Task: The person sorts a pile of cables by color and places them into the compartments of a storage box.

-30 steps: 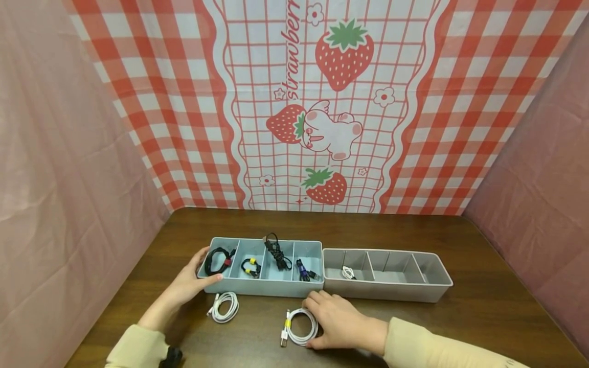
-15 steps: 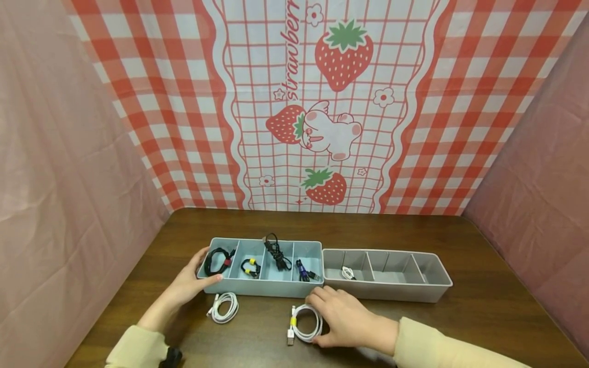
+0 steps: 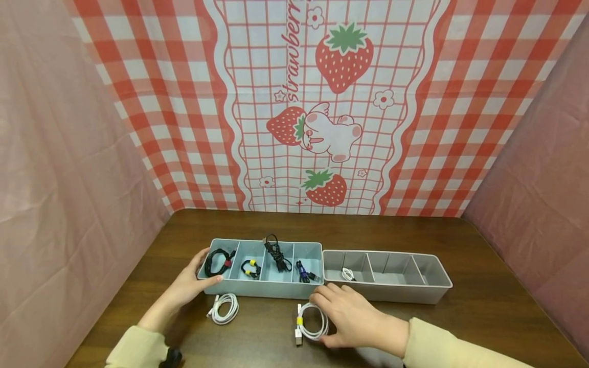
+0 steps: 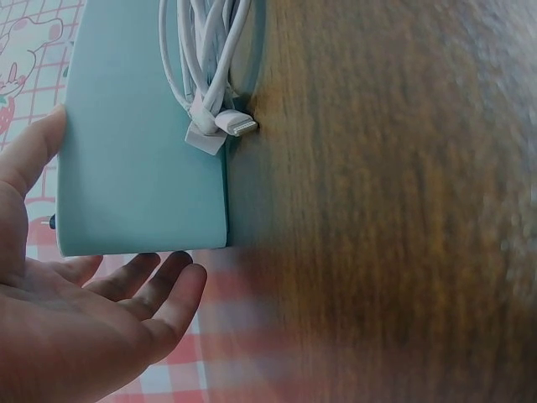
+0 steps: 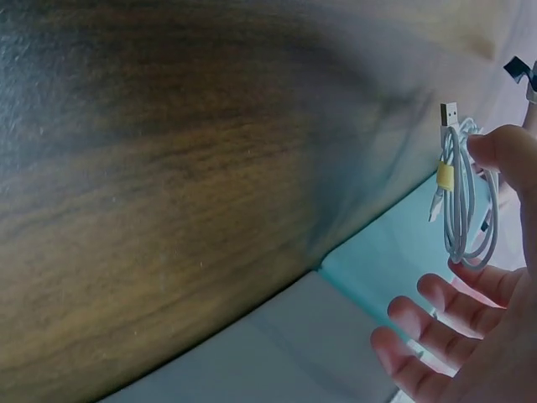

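My left hand [image 3: 189, 281] grips the left end of a light blue divided box [image 3: 262, 288], its thumb at the front rim and fingers around the end. In the right wrist view, my right hand [image 5: 487, 336] pinches a coiled white USB cable [image 5: 457, 201] between thumb and index finger, with the other fingers spread. A yellow tie [image 5: 445, 175] wraps this cable, and its USB plug [image 3: 298, 335] points toward the front. On the table before the blue box lies a second coiled white cable [image 3: 225, 308]. Black cables [image 3: 277, 255], some with coloured ties, occupy the blue box's compartments.
A grey divided box [image 3: 391, 293] adjoins the blue box's right end, with a small white cable [image 3: 348, 274] in its left part. Both stand on a brown wooden table [image 3: 483, 286]. A strawberry-print checked cloth [image 3: 317, 148] hangs behind, with pink cloth at the sides.
My right hand has shifted right and slightly away from me, carrying the yellow-tied cable along. The left hand keeps its place on the blue box.
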Tool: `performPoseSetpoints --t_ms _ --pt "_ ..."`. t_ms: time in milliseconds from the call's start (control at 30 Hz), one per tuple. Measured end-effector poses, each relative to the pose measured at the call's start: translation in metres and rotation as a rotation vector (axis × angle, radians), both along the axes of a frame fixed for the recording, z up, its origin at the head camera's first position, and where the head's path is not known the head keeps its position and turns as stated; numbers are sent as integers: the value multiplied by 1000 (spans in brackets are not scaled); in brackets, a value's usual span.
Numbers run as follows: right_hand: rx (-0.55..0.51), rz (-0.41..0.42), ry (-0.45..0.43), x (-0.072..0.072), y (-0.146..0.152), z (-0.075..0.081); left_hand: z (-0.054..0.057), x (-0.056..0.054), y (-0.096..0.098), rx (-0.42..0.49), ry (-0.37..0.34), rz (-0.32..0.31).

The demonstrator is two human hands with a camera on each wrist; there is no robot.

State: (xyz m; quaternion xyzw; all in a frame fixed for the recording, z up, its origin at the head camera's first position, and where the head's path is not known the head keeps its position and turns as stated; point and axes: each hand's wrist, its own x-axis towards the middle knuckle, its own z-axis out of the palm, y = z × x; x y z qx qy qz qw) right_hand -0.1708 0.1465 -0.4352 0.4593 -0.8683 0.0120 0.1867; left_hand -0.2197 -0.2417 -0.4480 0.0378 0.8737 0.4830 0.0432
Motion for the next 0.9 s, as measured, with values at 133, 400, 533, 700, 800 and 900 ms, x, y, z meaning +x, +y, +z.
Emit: performPoseSetpoints --t_ms 133,400,533,700,800,900 --pt "6 -3 8 1 3 5 -1 0 0 6 9 -1" --pt "22 -31 3 1 11 14 -2 -1 -1 5 18 1" --pt "25 -33 19 2 14 19 -2 0 -1 9 16 2" --pt "11 -30 36 2 18 25 0 1 0 14 4 4" --pt "10 -33 35 2 20 28 0 1 -1 15 -2 5" --pt "11 -33 35 3 21 32 0 1 -1 22 -5 5"
